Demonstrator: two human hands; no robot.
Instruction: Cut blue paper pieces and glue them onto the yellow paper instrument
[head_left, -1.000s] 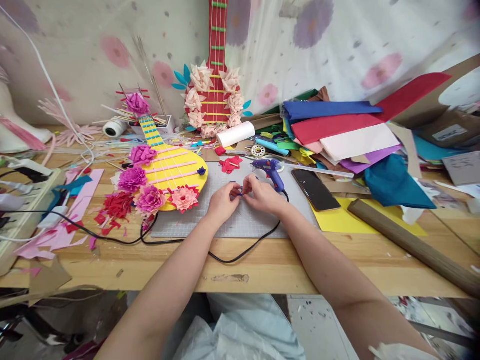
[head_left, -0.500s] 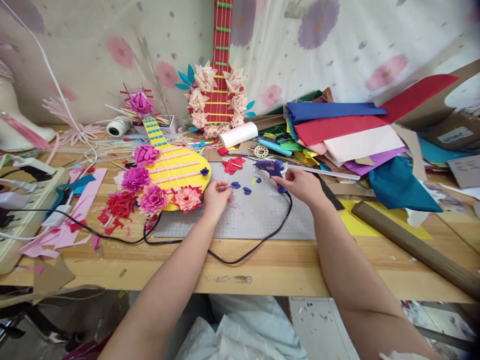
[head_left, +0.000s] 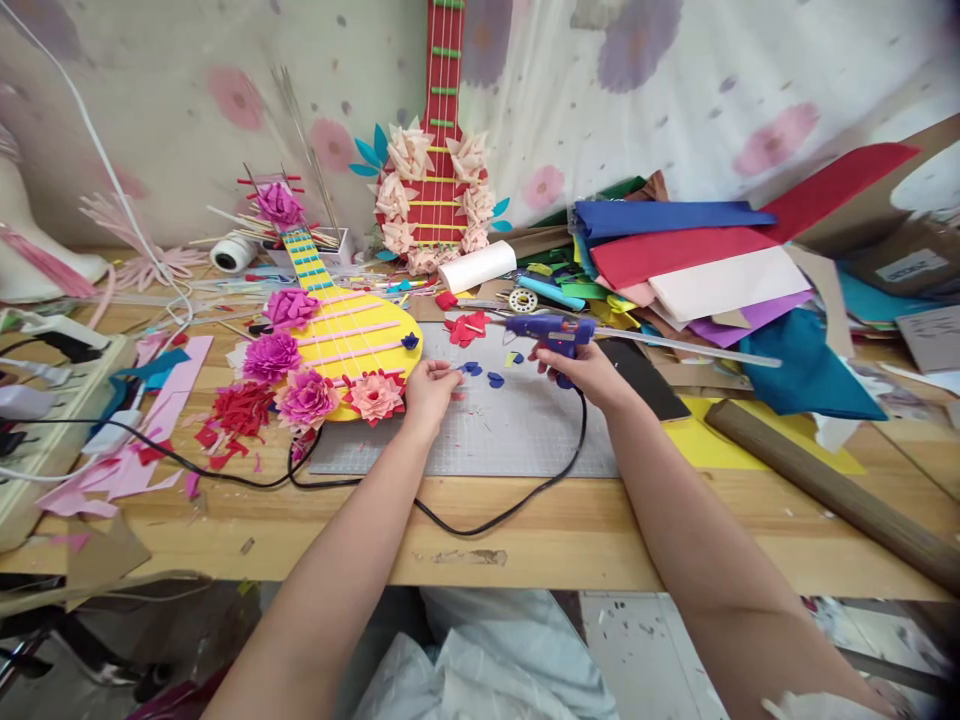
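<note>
My right hand is wrapped round the handle of a blue hot glue gun, its nozzle to the left and a long clear glue stick out of its back. My left hand is closed in a pinch; what lies between the fingertips is too small to make out. Right at those fingertips is a blue paper petal. Another blue petal and a yellow-and-blue scrap lie on the grey cutting mat. Left of my left hand rests a yellow paper guitar trimmed with paper flowers.
A red paper guitar leans at the back. Coloured paper sheets are heaped at right, near a brown roll. The black cord loops across the front of the table. At left are a power strip and red scraps.
My right hand has closed round the glue gun's handle and lifted it, turning it so the glue stick swings out to the right. My left hand has barely moved.
</note>
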